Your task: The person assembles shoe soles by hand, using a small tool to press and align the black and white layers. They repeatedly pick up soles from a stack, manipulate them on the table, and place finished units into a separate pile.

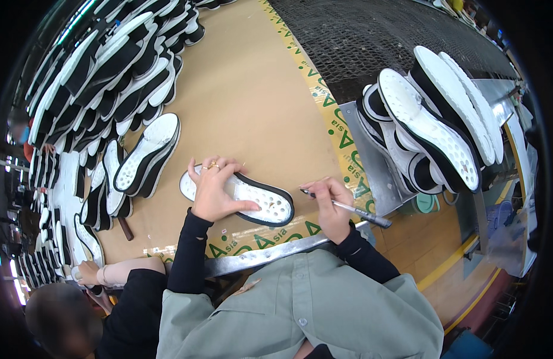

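Note:
A shoe sole [269,202], white on its inner face with round hollows and a black rim, lies flat on the brown-covered table in front of me. My left hand [215,190] grips it around the middle, thumb on the white face and fingers over the far edge. To the right of the sole's end, my right hand [333,210] pinches a pen [365,214] with a clear barrel and dark end. Its tip points left, toward the sole, with a gap between them. Where my left fingers curl, part of the sole is hidden.
Stacked soles [118,78] crowd the far left, with a pair [148,152] nearer me. More soles [432,119] are piled on a metal ledge [375,161] at right, beside a dark mesh surface [372,42]. A co-worker's arm [124,272] reaches in at lower left.

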A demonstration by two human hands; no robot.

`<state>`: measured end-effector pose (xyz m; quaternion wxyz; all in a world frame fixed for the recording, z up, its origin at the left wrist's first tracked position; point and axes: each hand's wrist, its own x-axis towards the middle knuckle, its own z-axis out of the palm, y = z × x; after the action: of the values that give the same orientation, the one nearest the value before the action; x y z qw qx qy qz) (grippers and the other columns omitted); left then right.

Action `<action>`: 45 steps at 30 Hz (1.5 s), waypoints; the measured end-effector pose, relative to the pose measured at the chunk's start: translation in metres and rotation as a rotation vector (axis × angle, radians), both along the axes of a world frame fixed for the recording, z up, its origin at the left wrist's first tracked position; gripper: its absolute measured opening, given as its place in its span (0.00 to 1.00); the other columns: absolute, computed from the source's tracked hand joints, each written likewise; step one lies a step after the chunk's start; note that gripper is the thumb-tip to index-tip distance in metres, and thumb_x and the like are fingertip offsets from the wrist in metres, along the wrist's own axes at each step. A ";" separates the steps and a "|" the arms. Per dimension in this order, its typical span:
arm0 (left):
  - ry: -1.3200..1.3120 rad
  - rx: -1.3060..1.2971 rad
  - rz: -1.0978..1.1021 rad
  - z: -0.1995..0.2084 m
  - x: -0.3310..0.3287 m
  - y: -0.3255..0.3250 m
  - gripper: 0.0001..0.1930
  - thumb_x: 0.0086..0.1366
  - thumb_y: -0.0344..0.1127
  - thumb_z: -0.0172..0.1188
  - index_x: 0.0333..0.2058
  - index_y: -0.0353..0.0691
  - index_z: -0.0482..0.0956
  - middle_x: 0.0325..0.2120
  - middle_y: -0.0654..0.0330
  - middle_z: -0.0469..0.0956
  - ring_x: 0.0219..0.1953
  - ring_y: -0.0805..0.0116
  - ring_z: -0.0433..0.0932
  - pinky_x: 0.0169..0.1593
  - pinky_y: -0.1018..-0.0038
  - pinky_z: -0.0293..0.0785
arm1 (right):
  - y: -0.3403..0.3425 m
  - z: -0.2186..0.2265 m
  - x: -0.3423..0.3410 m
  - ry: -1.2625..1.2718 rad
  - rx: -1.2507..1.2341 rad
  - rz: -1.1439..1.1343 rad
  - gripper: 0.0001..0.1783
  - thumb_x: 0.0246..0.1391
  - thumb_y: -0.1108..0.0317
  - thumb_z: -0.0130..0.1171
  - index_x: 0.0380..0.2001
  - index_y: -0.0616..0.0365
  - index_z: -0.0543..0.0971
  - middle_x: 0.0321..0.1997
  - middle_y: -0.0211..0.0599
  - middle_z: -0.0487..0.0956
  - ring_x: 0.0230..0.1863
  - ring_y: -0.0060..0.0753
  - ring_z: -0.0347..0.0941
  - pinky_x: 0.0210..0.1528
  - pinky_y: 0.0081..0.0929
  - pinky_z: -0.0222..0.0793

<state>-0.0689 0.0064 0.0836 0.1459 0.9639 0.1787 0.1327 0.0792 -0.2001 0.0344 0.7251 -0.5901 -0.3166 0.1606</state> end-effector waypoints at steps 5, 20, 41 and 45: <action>0.222 -0.072 -0.220 0.022 0.013 -0.007 0.48 0.32 0.73 0.70 0.50 0.48 0.77 0.48 0.62 0.77 0.61 0.54 0.65 0.64 0.35 0.29 | -0.002 0.000 0.009 0.185 0.069 0.014 0.15 0.65 0.65 0.54 0.27 0.66 0.76 0.27 0.34 0.80 0.28 0.16 0.73 0.32 0.16 0.70; -0.075 -0.404 -0.268 0.086 0.031 -0.055 0.34 0.37 0.43 0.81 0.44 0.37 0.77 0.35 0.53 0.81 0.36 0.58 0.82 0.42 0.70 0.77 | -0.015 0.065 0.025 0.136 0.200 0.165 0.10 0.61 0.68 0.58 0.31 0.65 0.81 0.27 0.34 0.81 0.25 0.16 0.73 0.29 0.14 0.66; -0.392 -0.429 -0.295 0.121 0.030 -0.080 0.35 0.37 0.41 0.81 0.44 0.37 0.76 0.37 0.55 0.81 0.37 0.60 0.82 0.41 0.71 0.76 | -0.017 0.173 0.032 -0.654 0.137 0.230 0.11 0.58 0.72 0.59 0.22 0.65 0.75 0.20 0.37 0.76 0.29 0.37 0.81 0.40 0.33 0.80; -0.387 -0.350 -0.250 0.122 0.028 -0.085 0.35 0.37 0.41 0.81 0.45 0.37 0.76 0.37 0.53 0.80 0.37 0.58 0.82 0.41 0.70 0.77 | -0.012 0.181 0.033 -0.810 0.078 0.257 0.09 0.54 0.74 0.62 0.22 0.65 0.75 0.23 0.39 0.79 0.24 0.33 0.78 0.35 0.27 0.79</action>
<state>-0.0405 -0.0791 0.2052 0.3567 0.8954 0.0473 0.2624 0.1126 -0.2118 0.2150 0.5381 -0.5334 -0.6526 -0.0071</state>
